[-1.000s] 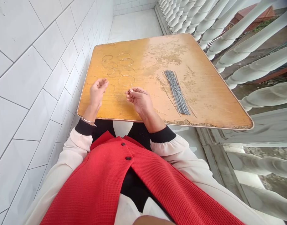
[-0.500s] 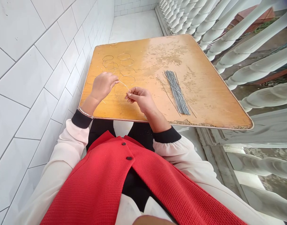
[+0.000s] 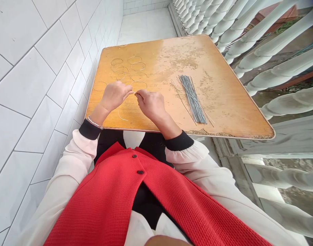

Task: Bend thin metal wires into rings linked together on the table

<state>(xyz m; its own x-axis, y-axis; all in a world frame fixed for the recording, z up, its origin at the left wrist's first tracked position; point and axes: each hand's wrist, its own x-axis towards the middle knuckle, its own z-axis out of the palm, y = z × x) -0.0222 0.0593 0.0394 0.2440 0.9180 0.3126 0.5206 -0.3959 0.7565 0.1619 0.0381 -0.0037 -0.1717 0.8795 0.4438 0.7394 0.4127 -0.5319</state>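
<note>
Wire (image 3: 133, 92), seemingly pinched between curled left hand (image 3: 115, 96) and right hand (image 3: 151, 105).

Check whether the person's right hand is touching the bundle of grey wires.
Apart: the head view shows the right hand held clear of the bundle of grey wires, with wooden tabletop showing between them.

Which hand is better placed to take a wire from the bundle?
Right, probably: the right hand sits closer to the bundle of thin wires, while the left hand is farther off, near the wire rings.
</note>
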